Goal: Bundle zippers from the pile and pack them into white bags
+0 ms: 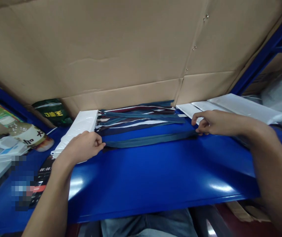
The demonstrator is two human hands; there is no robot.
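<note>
one blue-grey strip (151, 140) is held stretched across the blue table (155, 177), nearer the table's front edge than the pile of strips (141, 121). its left end is pinched between thumb and fingers of the left hand (85, 146); its right end is pinched by the fingertips of the right hand (211, 122). contact between strip middle and table can't be told. the pile is flanked by white packets (80, 125) on both sides. a bottle (31, 134) is seen at far left.
</note>
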